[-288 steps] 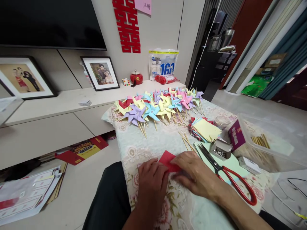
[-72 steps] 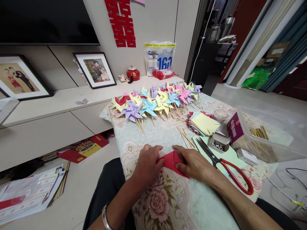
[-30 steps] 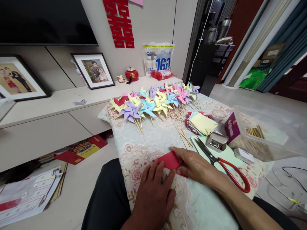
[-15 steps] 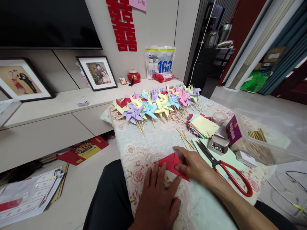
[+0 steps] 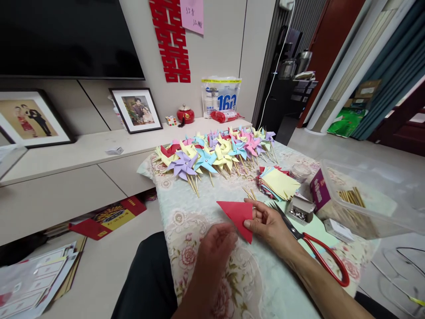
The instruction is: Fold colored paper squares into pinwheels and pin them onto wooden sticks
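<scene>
Red paper triangle (image 5: 236, 212) pinched in right hand (image 5: 270, 226) grip; left hand (image 5: 215, 248) loosely open, empty, just below it

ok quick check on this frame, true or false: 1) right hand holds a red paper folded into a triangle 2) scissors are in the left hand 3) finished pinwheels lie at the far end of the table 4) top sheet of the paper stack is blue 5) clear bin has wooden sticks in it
1) True. The right hand pinches the red paper, which is folded into a triangle.
2) False. The scissors lie on the table, to the right of the right hand. The left hand is just below the paper.
3) True. The pinwheels lie in a row there.
4) False. The top sheet of the paper stack is yellow.
5) True. The wooden sticks show inside the clear bin.
</scene>
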### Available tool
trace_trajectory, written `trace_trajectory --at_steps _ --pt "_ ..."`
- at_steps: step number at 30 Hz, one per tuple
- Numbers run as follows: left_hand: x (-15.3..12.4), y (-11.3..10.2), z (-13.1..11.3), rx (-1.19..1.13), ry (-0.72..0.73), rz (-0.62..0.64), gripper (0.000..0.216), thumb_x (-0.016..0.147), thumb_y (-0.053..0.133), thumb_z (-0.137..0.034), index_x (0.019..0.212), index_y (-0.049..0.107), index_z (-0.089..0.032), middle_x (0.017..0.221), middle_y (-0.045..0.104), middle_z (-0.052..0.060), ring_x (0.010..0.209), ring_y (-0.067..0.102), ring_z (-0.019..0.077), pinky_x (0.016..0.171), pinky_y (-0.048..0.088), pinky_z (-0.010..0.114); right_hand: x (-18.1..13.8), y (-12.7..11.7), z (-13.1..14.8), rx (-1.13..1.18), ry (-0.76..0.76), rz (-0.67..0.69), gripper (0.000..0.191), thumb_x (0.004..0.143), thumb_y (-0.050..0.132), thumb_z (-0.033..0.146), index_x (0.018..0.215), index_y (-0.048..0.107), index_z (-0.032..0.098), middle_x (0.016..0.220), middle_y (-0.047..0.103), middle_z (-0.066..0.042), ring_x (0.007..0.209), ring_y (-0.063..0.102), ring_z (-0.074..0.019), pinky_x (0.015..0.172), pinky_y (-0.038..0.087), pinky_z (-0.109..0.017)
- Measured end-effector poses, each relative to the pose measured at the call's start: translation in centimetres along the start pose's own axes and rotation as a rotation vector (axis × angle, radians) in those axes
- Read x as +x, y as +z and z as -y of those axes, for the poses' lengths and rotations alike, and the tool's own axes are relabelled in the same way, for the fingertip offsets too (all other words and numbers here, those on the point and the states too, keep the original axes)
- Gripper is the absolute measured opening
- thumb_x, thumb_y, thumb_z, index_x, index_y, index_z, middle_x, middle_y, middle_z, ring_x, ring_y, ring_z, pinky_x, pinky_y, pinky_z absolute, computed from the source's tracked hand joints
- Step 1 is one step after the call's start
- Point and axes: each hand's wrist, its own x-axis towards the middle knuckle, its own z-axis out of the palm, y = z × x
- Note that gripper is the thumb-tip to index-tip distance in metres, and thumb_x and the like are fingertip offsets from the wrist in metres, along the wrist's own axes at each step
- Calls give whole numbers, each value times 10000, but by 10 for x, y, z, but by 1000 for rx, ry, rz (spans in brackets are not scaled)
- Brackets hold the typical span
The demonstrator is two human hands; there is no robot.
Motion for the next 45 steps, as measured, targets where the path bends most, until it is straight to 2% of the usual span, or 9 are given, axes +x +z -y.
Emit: trace_trajectory --at_steps 4,8,12,19,25,30,35,40,45 --pt "16 16 -11 -75 -9 -39 220 712 721 -374 712 646 -167 670 656 -6 638 571 143 656 475 257 3 -2 -11 73 14 12 793 606 892 415 1293 568 186 850 700 -23 730 649 -174 687 493 -304" --pt "21 17 -10 -47 -15 -55 216 708 692 -356 629 602 -176 553 582 -33 532 491 118 564 417 234 3 -6 -12 10 1 24 743 636 873 443 1272 591 184 882 717 -30 761 667 -186 715 517 -324" --pt "26 9 -2 47 9 9 205 720 678 -344 644 592 -174 559 583 -30 517 471 113 541 375 229 -3 -11 9 -79 -19 75 617 732 803 454 1258 622 188 1020 719 -62 906 668 -214 828 507 -350" --pt "30 7 7 162 32 86 227 722 670 -331 606 539 -187 491 508 -44 463 394 98 480 286 225 -8 -6 16 -20 34 155 537 683 832 414 1139 656 189 793 693 6 666 612 -152 642 450 -283" --pt "26 10 1 103 17 107 244 740 678 -355 618 558 -181 509 515 -44 488 422 101 504 321 222 -8 -5 16 -9 36 155 491 674 830 419 1082 678 192 777 709 6 645 604 -151 619 442 -275" --pt "28 10 5 111 31 57 252 711 695 -362 592 568 -180 493 522 -39 473 422 102 486 308 222 -9 -6 20 -19 19 205 408 710 814 397 1043 699 190 816 737 -7 691 640 -162 650 466 -275" --pt "24 10 0 70 35 125 202 710 714 -344 751 650 -156 528 568 -41 468 435 94 486 322 216 -7 -8 16 -13 -51 145 350 742 802 381 1023 712 192 831 733 -6 698 638 -153 669 480 -274" --pt "17 13 -9 138 -10 35 252 698 720 -355 829 680 -144 438 544 -57 384 358 78 417 264 208 -8 -11 13 -186 -183 49 253 799 763 383 974 738 201 839 719 -10 750 620 -166 714 474 -284" --pt "15 16 -17 1 -11 35 236 683 750 -362 778 701 -151 579 688 14 503 567 126 506 426 227 -11 -10 18 -319 -317 57 170 847 721 363 865 741 195 817 698 -20 775 612 -178 757 461 -300"
